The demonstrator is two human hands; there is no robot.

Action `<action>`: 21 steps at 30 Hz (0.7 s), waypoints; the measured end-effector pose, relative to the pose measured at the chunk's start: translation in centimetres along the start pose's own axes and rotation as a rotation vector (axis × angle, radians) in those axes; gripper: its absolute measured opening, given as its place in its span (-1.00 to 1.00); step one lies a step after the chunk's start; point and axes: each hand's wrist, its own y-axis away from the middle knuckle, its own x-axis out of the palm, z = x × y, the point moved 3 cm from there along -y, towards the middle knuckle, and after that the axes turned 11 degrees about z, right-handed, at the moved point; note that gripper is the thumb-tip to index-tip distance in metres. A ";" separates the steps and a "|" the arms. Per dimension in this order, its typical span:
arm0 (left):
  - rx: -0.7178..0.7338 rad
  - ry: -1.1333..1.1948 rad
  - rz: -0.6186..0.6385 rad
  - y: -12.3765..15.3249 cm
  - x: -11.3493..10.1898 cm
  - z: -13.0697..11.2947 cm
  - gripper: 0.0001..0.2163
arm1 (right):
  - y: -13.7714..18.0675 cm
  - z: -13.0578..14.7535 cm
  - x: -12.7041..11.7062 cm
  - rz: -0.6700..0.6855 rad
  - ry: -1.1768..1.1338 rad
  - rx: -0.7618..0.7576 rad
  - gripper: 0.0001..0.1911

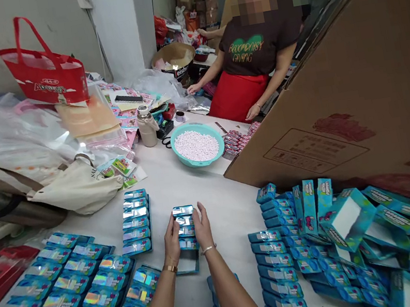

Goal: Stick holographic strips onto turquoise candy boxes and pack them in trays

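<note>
A carton (330,148) blocks the worktop's (226,213) far right, beside heaped boxes (348,221); a basin (201,163) stands ahead, and packs (60,302) crowd the left. Left grip (171,235) and right grip (202,227), fingers partly curled, clasp a short row (184,222) between them, at a tray's (189,264) far end.

Upper left: red handled bag (46,78); to its right, a dark phone (128,98) lying on papers (127,118). Centre: pale flask (147,130), upright near a turquoise bowl (201,163) of small whitish pieces (196,145). Left: cream cloth bag (77,189). Right: large printed cardboard box (350,82).
</note>
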 end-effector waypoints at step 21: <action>0.067 -0.701 -0.084 5.7 -0.3 3.5 -0.25 | -2.8 -0.6 -0.7 0.182 0.076 0.102 -0.52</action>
